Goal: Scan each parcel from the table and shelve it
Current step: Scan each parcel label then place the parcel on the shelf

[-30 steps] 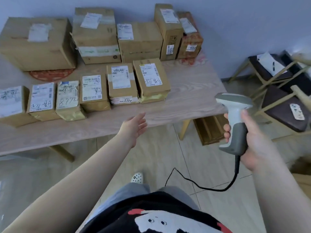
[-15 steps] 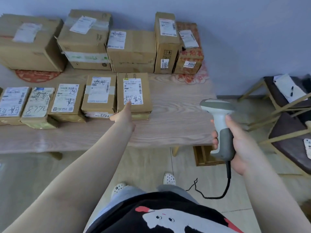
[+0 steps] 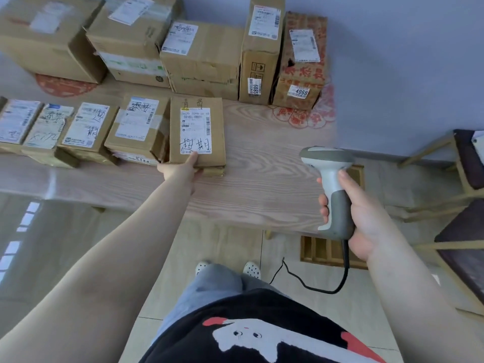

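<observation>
Two bare hands are in my view, with the dark printed shirt (image 3: 262, 334), grey trousers and white spotted shoes (image 3: 251, 268) nearest the camera on the pale tiled floor. My right hand (image 3: 358, 213) is wrapped tightly around the grey handle of a white and grey corded barcode scanner (image 3: 330, 187), which stands upright above the near right part of the light wooden table (image 3: 262, 184), its head turned toward the parcels; the black cable (image 3: 314, 284) loops down over the floor. Under the table's right end lies a slatted wooden crate (image 3: 330, 252). My left hand (image 3: 180, 171) reaches forward to the near edge of a flat brown cardboard parcel with a white handwritten label (image 3: 197, 132), thumb pressed on the top beside the label and the fingers tucked below, so it pinches that edge; the parcel's near edge looks slightly raised off the table, though I cannot tell how far. It is the rightmost of the front row, just beside a taped brown parcel (image 3: 138, 127), and more small labelled parcels (image 3: 52, 127) run off to the left. Farther back, larger cardboard boxes (image 3: 204, 56) line the blue-grey wall, among them a tall narrow box marked 6085 (image 3: 262, 48) and a red-printed box marked 4068 (image 3: 303, 64). Wooden-framed dark stools (image 3: 466, 163) stand at the right.
</observation>
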`<action>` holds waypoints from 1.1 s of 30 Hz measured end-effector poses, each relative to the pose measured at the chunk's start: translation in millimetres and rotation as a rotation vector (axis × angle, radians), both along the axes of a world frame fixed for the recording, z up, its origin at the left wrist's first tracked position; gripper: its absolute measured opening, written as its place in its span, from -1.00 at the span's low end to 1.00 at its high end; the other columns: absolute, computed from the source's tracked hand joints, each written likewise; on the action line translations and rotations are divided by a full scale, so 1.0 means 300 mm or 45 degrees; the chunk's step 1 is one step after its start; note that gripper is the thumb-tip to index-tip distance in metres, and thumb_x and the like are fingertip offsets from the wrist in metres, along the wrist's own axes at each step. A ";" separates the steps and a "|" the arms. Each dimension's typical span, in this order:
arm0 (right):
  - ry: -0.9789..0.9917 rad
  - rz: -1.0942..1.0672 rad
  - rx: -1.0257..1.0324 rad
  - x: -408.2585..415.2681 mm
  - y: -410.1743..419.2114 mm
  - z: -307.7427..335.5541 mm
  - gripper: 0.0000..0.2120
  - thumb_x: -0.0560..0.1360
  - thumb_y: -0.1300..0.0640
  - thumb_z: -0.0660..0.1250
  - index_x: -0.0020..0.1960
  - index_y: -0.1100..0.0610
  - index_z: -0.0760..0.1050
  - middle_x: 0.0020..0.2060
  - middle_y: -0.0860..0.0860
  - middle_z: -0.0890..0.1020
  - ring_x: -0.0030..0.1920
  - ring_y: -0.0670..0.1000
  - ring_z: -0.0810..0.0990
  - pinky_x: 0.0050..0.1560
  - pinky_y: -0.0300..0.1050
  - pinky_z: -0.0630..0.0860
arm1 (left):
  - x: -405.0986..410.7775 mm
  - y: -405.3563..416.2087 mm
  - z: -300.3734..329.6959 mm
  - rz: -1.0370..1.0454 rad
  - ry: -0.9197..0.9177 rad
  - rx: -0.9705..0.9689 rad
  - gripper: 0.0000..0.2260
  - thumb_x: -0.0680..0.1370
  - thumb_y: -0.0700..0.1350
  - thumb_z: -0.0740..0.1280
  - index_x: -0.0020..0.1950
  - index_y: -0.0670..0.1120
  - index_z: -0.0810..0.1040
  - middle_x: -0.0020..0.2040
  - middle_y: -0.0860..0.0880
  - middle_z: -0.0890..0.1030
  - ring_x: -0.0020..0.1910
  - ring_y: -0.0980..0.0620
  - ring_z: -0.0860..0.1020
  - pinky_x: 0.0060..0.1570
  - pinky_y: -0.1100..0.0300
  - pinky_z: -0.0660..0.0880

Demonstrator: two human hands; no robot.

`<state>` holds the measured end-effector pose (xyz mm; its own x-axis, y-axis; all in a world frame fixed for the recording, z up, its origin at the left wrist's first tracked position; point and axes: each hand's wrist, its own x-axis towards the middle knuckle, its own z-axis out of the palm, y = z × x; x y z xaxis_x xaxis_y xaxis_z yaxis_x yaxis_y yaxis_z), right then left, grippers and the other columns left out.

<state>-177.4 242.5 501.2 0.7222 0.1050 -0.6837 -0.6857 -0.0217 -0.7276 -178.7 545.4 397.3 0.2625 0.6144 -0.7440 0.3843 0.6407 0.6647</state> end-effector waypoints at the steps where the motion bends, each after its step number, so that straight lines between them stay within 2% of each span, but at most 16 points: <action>1: 0.010 0.008 0.007 0.012 0.003 0.000 -0.60 0.53 -0.25 0.28 0.08 0.03 0.66 -0.31 0.02 0.60 -0.35 -0.05 0.53 -0.13 -0.14 0.46 | -0.005 -0.024 -0.011 -0.020 0.009 0.018 -0.37 0.47 -0.06 0.54 0.38 -0.05 0.22 0.20 0.05 0.51 -0.18 -0.04 0.69 -0.27 0.16 0.56; 3: 0.023 0.032 0.022 0.035 0.008 0.001 -0.60 0.53 -0.26 0.28 0.07 0.03 0.66 -0.32 0.01 0.60 -0.36 -0.05 0.53 -0.14 -0.15 0.45 | -0.028 -0.082 -0.034 -0.052 0.024 0.041 -0.40 0.44 -0.07 0.57 0.27 -0.09 0.23 0.13 0.00 0.49 -0.14 -0.05 0.68 -0.05 0.04 0.63; 5: 0.021 0.062 0.028 0.058 0.010 0.002 -0.59 0.53 -0.26 0.27 0.07 0.02 0.67 -0.32 0.00 0.60 -0.37 -0.06 0.53 -0.13 -0.14 0.45 | -0.053 -0.139 -0.068 -0.083 0.013 0.012 -0.39 0.40 -0.06 0.60 0.21 -0.09 0.23 0.10 -0.01 0.51 -0.01 -0.11 0.67 0.09 -0.05 0.61; 8: 0.008 0.102 0.034 0.091 0.008 0.004 -0.59 0.53 -0.26 0.26 0.07 0.02 0.67 -0.32 -0.01 0.60 -0.37 -0.07 0.54 -0.11 -0.14 0.44 | -0.092 -0.222 -0.090 -0.152 0.017 -0.133 -0.40 0.39 -0.11 0.61 0.21 -0.12 0.27 0.04 -0.02 0.53 -0.12 -0.06 0.69 0.07 0.00 0.63; 10: 0.000 0.115 0.041 0.107 0.009 0.007 -0.59 0.54 -0.25 0.26 0.09 0.03 0.66 -0.33 -0.01 0.60 -0.37 -0.08 0.53 -0.11 -0.15 0.43 | -0.106 -0.253 -0.099 -0.253 0.058 -0.215 -0.35 0.36 -0.11 0.63 0.26 -0.16 0.30 0.18 -0.10 0.54 -0.11 -0.07 0.68 -0.07 0.06 0.66; 11: -0.002 0.117 0.045 0.113 0.009 0.007 -0.58 0.54 -0.26 0.26 0.11 0.04 0.65 -0.33 -0.01 0.60 -0.36 -0.08 0.53 -0.11 -0.15 0.43 | -0.106 -0.258 -0.101 -0.342 0.122 -0.205 -0.30 0.33 -0.04 0.64 0.29 -0.16 0.30 0.26 -0.12 0.51 -0.06 -0.10 0.67 -0.09 0.06 0.66; 12: -0.003 0.121 0.050 0.118 0.008 0.007 -0.57 0.54 -0.26 0.26 0.12 0.04 0.65 -0.33 -0.02 0.60 -0.36 -0.08 0.53 -0.10 -0.15 0.44 | -0.104 -0.255 -0.098 -0.450 0.195 -0.169 -0.23 0.31 0.06 0.64 0.32 -0.14 0.28 0.32 -0.11 0.47 0.04 -0.12 0.63 -0.02 0.03 0.65; 15: -0.003 0.134 0.057 0.125 0.003 0.006 -0.57 0.54 -0.26 0.26 0.12 0.05 0.65 -0.32 -0.01 0.60 -0.36 -0.09 0.54 -0.10 -0.15 0.45 | -0.079 -0.229 -0.084 -0.649 0.339 -0.074 0.02 0.22 0.31 0.58 0.50 -0.06 0.17 0.41 -0.05 0.38 0.37 -0.13 0.42 0.28 -0.08 0.43; 18: 0.004 0.131 0.049 0.122 -0.007 0.005 -0.58 0.54 -0.25 0.26 0.10 0.05 0.66 -0.32 0.00 0.60 -0.36 -0.07 0.54 -0.10 -0.15 0.45 | -0.047 -0.219 -0.090 -0.741 0.281 -0.080 0.24 -0.07 0.41 0.58 0.51 0.06 0.21 0.44 0.00 0.38 0.42 -0.08 0.37 0.37 -0.12 0.33; 20: 0.011 0.122 0.047 0.117 -0.017 0.001 -0.59 0.54 -0.25 0.26 0.10 0.04 0.66 -0.32 0.00 0.60 -0.36 -0.07 0.53 -0.11 -0.14 0.45 | -0.033 -0.219 -0.177 -0.786 0.237 -0.028 0.18 -0.18 0.44 0.59 0.41 0.19 0.36 0.39 0.05 0.46 0.35 -0.04 0.43 0.39 -0.13 0.34; 22: 0.013 0.105 0.046 0.113 -0.030 -0.006 -0.59 0.54 -0.24 0.26 0.09 0.04 0.66 -0.33 0.01 0.59 -0.35 -0.06 0.53 -0.10 -0.13 0.44 | -0.036 -0.250 -0.216 -0.784 0.199 0.045 0.03 -0.14 0.42 0.59 0.30 0.24 0.44 0.32 0.06 0.52 0.30 -0.03 0.48 0.37 -0.11 0.39; 24: 0.020 0.085 0.043 0.109 -0.041 -0.014 -0.59 0.55 -0.24 0.26 0.09 0.05 0.66 -0.33 0.02 0.60 -0.35 -0.05 0.53 -0.11 -0.13 0.44 | -0.048 -0.294 -0.206 -0.766 0.121 0.124 -0.07 -0.04 0.35 0.59 0.30 0.22 0.43 0.27 0.04 0.54 0.29 -0.04 0.50 0.34 -0.11 0.43; 27: 0.036 0.070 0.050 0.105 -0.055 -0.024 -0.59 0.55 -0.24 0.26 0.10 0.05 0.65 -0.33 0.02 0.60 -0.35 -0.05 0.52 -0.13 -0.15 0.45 | -0.070 -0.365 -0.130 -0.852 -0.002 0.315 -0.02 0.11 0.25 0.58 0.48 0.20 0.28 0.34 -0.01 0.46 0.34 -0.04 0.44 0.34 -0.11 0.43; 30: 0.050 0.040 0.061 0.101 -0.071 -0.029 -0.59 0.56 -0.24 0.24 0.11 0.05 0.65 -0.32 0.01 0.59 -0.35 -0.06 0.52 -0.12 -0.15 0.46 | -0.081 -0.418 -0.094 -1.004 -0.107 0.556 -0.03 0.33 0.03 0.58 0.60 0.11 0.09 0.34 -0.02 0.33 0.33 -0.02 0.39 0.33 -0.03 0.40; 31: 0.053 0.024 0.069 0.102 -0.078 -0.030 -0.57 0.56 -0.25 0.24 0.12 0.05 0.65 -0.32 0.01 0.59 -0.35 -0.06 0.52 -0.11 -0.15 0.46 | -0.083 -0.430 -0.092 -1.022 -0.125 0.596 -0.03 0.35 0.00 0.58 0.61 0.10 0.07 0.34 -0.02 0.32 0.34 -0.04 0.39 0.33 -0.05 0.41; 33: 0.056 -0.016 0.081 0.109 -0.096 -0.032 -0.54 0.55 -0.27 0.24 0.15 0.06 0.63 -0.32 0.00 0.58 -0.35 -0.07 0.51 -0.11 -0.16 0.46 | -0.086 -0.442 -0.088 -1.034 -0.132 0.590 -0.01 0.29 0.07 0.58 0.57 0.12 0.06 0.34 0.01 0.33 0.36 -0.07 0.39 0.34 -0.12 0.42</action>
